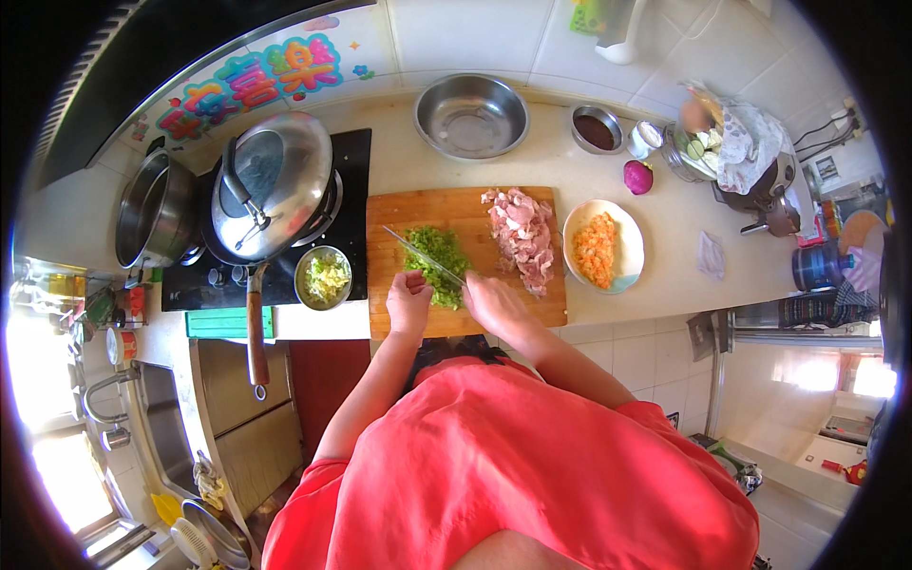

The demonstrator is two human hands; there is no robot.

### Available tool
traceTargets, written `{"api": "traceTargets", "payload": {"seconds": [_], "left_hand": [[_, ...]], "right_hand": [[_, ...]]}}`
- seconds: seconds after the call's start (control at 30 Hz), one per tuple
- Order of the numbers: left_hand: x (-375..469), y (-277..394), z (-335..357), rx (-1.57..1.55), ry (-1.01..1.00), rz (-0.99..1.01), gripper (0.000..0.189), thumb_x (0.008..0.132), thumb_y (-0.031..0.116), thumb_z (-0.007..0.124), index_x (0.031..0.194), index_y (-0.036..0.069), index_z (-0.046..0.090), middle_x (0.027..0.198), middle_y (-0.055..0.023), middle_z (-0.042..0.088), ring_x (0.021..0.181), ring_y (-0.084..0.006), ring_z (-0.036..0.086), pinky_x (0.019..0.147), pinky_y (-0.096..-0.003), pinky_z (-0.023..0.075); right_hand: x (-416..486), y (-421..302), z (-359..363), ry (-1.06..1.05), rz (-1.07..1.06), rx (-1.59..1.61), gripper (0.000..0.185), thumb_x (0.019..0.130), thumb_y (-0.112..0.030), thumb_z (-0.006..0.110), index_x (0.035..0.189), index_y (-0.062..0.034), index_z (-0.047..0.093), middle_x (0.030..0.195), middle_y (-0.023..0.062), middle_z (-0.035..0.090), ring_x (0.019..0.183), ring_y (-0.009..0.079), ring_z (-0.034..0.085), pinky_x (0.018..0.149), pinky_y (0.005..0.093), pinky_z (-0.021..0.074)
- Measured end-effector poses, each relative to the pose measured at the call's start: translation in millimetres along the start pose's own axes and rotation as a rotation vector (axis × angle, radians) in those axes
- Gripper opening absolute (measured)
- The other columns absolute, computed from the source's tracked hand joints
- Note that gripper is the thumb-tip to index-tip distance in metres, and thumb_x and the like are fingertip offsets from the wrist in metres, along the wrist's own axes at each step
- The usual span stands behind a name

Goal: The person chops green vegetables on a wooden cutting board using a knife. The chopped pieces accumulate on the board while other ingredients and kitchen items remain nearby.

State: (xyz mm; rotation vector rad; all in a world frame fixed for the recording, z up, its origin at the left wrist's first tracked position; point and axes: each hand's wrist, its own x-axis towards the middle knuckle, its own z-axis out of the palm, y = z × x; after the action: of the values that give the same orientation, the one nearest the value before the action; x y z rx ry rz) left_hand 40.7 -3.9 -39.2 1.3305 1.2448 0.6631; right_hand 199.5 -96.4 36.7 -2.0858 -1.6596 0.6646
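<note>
My right hand (496, 308) grips the handle of a kitchen knife (422, 254). Its blade points away and to the left, across a pile of finely chopped green vegetable (447, 283). At the pile's near left edge is my left hand (410, 303), fingers curled in towards the thumb; whether anything small is between them is unclear. Both hands are over a wooden cutting board (390, 206). Along the board's right side lies a heap of sliced raw meat (524, 239), apart from the greens.
Right of the board stands a plate (628, 246) of chopped orange vegetable. Left are a bowl (324, 278) of chopped pale-green vegetable and a lidded wok (285, 185), its handle jutting past the counter edge. Behind stand a steel basin (472, 117) and a bowl of dark sauce (596, 131).
</note>
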Motion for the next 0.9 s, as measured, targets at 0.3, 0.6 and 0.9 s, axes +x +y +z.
{"api": "traceTargets", "payload": {"seconds": [0.3,0.6,0.9], "left_hand": [[1,-10,-11,0.608,0.174,0.137,0.055,0.064,0.002,0.075,0.115,0.003,0.054,0.111,-0.0162,0.056,0.102,-0.0333,0.053,0.096,-0.0427,0.0407],[-4,-5,3,0.423,0.019,0.143,0.042,0.069,0.002,0.068,0.110,0.001,0.057,0.100,-0.0148,0.061,0.100,-0.0305,0.056,0.087,-0.0387,0.0475],[-4,10,7,0.259,0.080,0.331,0.032,0.077,-0.006,0.059,0.108,0.002,0.059,0.098,-0.0132,0.065,0.081,-0.0255,0.064,0.076,-0.0349,0.0529]], "right_hand": [[-1,2,2,0.002,0.093,0.021,0.019,0.090,-0.015,0.057,0.094,0.0032,0.055,0.070,0.0250,0.063,0.066,0.0439,0.063,0.060,0.0526,0.0491],[-1,1,-7,0.027,0.146,0.049,0.020,0.092,-0.017,0.054,0.094,0.0032,0.055,0.072,0.0282,0.063,0.070,0.0466,0.063,0.063,0.0543,0.0489],[4,8,-7,0.056,0.139,0.063,0.017,0.088,-0.015,0.057,0.089,0.0018,0.057,0.076,0.0261,0.065,0.074,0.0452,0.065,0.068,0.0535,0.0521]]}}
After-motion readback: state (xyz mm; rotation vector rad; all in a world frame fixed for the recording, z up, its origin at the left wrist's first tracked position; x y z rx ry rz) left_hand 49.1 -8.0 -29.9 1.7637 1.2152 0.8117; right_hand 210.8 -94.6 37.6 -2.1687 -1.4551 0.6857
